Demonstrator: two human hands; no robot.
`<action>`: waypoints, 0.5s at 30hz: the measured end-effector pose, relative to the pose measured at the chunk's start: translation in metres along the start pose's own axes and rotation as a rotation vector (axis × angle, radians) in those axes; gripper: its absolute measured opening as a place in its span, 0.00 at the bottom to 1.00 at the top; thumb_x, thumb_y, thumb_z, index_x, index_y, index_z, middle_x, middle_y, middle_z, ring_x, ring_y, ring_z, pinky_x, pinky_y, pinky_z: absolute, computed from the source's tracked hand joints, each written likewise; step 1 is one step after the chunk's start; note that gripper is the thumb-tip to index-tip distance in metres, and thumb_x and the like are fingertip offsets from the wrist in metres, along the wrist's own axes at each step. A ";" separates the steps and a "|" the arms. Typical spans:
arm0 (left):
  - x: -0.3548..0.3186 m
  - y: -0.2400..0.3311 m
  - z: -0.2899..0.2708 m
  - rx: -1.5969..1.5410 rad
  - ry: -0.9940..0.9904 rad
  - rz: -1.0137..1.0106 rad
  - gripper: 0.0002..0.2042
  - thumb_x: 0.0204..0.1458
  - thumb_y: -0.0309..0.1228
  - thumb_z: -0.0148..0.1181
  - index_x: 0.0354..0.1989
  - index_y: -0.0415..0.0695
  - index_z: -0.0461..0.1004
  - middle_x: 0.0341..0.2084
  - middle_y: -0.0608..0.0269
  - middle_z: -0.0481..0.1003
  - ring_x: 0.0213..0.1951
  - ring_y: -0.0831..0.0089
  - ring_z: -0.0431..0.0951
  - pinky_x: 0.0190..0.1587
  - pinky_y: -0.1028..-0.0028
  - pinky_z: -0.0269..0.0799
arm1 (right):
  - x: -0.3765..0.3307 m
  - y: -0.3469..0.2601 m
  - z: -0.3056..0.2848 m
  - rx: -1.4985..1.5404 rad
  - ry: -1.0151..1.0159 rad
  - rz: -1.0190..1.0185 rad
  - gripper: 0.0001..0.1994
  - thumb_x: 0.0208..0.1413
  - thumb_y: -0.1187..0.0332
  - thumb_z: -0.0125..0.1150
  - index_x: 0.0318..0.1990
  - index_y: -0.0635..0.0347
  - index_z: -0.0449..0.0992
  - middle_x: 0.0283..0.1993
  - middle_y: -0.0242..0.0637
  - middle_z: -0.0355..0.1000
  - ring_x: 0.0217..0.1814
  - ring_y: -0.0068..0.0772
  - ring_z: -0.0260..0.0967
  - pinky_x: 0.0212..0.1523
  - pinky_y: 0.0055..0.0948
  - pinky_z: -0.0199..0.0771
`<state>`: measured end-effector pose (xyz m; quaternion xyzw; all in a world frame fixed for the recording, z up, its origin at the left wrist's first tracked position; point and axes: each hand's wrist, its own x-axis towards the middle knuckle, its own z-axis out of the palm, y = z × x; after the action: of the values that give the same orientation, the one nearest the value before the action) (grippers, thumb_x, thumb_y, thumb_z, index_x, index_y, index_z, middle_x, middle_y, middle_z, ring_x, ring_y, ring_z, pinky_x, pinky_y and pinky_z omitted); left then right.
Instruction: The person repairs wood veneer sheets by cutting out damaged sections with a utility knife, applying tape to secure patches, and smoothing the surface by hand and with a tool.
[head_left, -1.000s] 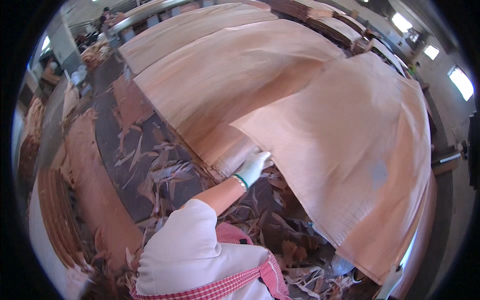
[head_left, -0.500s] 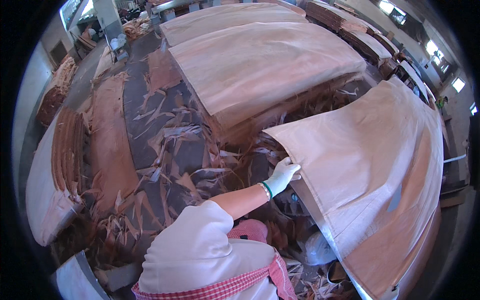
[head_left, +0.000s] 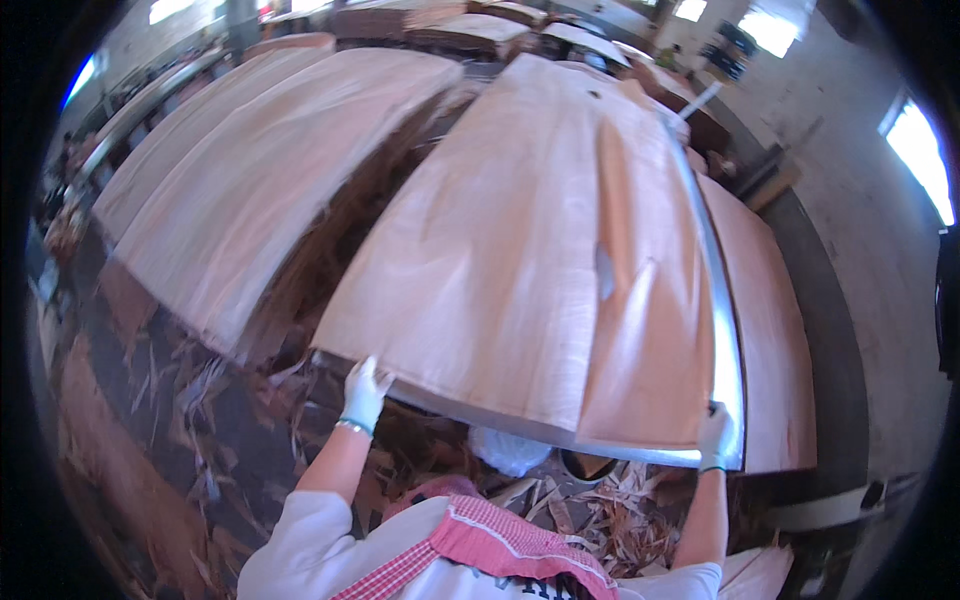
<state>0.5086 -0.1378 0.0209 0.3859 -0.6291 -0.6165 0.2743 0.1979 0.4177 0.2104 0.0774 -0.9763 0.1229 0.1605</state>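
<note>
A wide, pale wood veneer sheet (head_left: 480, 250) lies wavy across a table, with a browner veneer strip (head_left: 650, 370) along its right side. My left hand (head_left: 366, 392), in a white glove, pinches the sheet's near edge close to its left corner. At the near right corner, my gloved right hand (head_left: 716, 436) is closed beside the table's shiny metal edge (head_left: 722, 330). A small dark thing shows at its fingers, too blurred to name.
Another veneer stack (head_left: 270, 170) stands to the left across a gap. Torn veneer scraps (head_left: 630, 515) litter the floor, around a clear plastic bag (head_left: 508, 450) below the table. Right of the metal edge lies a reddish veneer sheet (head_left: 765, 330).
The view has swung to the right, so the sheet now sits mid-picture. My right hand has come into view at the near right corner. My left hand stays on the near left edge.
</note>
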 end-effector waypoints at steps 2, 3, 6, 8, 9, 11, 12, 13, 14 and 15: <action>-0.002 -0.010 0.008 -0.715 0.181 -0.460 0.17 0.57 0.34 0.57 0.53 0.44 0.67 0.38 0.61 0.67 0.34 0.69 0.72 0.34 0.71 0.78 | -0.003 0.013 0.022 -0.053 -0.018 0.105 0.09 0.55 0.65 0.56 0.35 0.60 0.76 0.32 0.53 0.76 0.36 0.55 0.75 0.37 0.47 0.73; -0.003 -0.012 0.012 -0.668 0.240 -0.509 0.16 0.58 0.35 0.57 0.52 0.44 0.68 0.35 0.62 0.67 0.34 0.70 0.72 0.33 0.71 0.77 | -0.006 0.022 0.031 -0.049 -0.013 0.102 0.09 0.55 0.65 0.56 0.34 0.60 0.76 0.31 0.53 0.75 0.35 0.56 0.75 0.36 0.47 0.73; -0.019 -0.022 0.015 -0.614 0.210 -0.456 0.12 0.58 0.34 0.56 0.48 0.47 0.69 0.30 0.66 0.67 0.30 0.72 0.71 0.32 0.71 0.75 | -0.017 0.058 0.056 -0.035 0.019 0.070 0.08 0.53 0.65 0.58 0.33 0.61 0.75 0.28 0.53 0.74 0.33 0.58 0.73 0.34 0.49 0.72; -0.039 -0.026 0.018 -0.559 0.270 -0.463 0.09 0.58 0.34 0.56 0.45 0.49 0.69 0.29 0.67 0.68 0.29 0.73 0.70 0.32 0.71 0.74 | -0.037 0.079 0.066 -0.035 0.039 0.057 0.08 0.52 0.66 0.59 0.31 0.61 0.73 0.27 0.52 0.73 0.31 0.57 0.72 0.32 0.49 0.71; -0.052 -0.028 0.021 -0.556 0.276 -0.466 0.10 0.58 0.34 0.56 0.45 0.50 0.69 0.29 0.68 0.69 0.29 0.73 0.71 0.31 0.72 0.74 | -0.047 0.093 0.069 -0.016 0.027 0.083 0.07 0.52 0.66 0.59 0.30 0.60 0.73 0.26 0.51 0.73 0.29 0.57 0.72 0.31 0.49 0.71; -0.079 -0.033 0.029 -0.545 0.247 -0.407 0.10 0.58 0.34 0.56 0.46 0.50 0.68 0.30 0.68 0.69 0.30 0.74 0.71 0.30 0.73 0.74 | -0.064 0.118 0.076 0.009 0.009 0.131 0.07 0.51 0.67 0.59 0.29 0.60 0.72 0.25 0.51 0.73 0.28 0.56 0.72 0.30 0.49 0.71; -0.090 -0.033 0.033 -0.532 0.250 -0.420 0.11 0.58 0.35 0.56 0.47 0.50 0.67 0.31 0.68 0.69 0.30 0.74 0.71 0.30 0.74 0.74 | -0.066 0.132 0.077 0.020 0.004 0.152 0.07 0.51 0.67 0.59 0.29 0.60 0.72 0.25 0.51 0.72 0.28 0.56 0.72 0.30 0.49 0.71; -0.095 -0.036 0.044 -0.542 0.229 -0.405 0.11 0.58 0.35 0.56 0.47 0.50 0.68 0.31 0.68 0.69 0.30 0.75 0.71 0.30 0.73 0.74 | -0.062 0.148 0.080 0.014 0.013 0.146 0.07 0.51 0.66 0.59 0.29 0.60 0.71 0.25 0.51 0.72 0.28 0.56 0.72 0.30 0.49 0.71; -0.101 -0.037 0.058 -0.535 0.231 -0.408 0.10 0.58 0.35 0.56 0.46 0.50 0.68 0.31 0.68 0.69 0.30 0.75 0.71 0.30 0.73 0.75 | -0.055 0.166 0.085 0.010 0.018 0.141 0.07 0.51 0.66 0.59 0.28 0.60 0.71 0.25 0.51 0.72 0.28 0.56 0.72 0.30 0.49 0.71; -0.107 -0.038 0.073 -0.514 0.251 -0.417 0.10 0.58 0.35 0.57 0.46 0.49 0.68 0.31 0.68 0.68 0.30 0.75 0.71 0.30 0.73 0.75 | -0.049 0.183 0.089 0.007 0.019 0.143 0.07 0.52 0.66 0.59 0.28 0.59 0.71 0.25 0.51 0.72 0.28 0.57 0.72 0.30 0.49 0.71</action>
<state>0.5135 -0.0060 -0.0091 0.4972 -0.3226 -0.7451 0.3057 0.1830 0.5752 0.0729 0.0067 -0.9773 0.1383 0.1601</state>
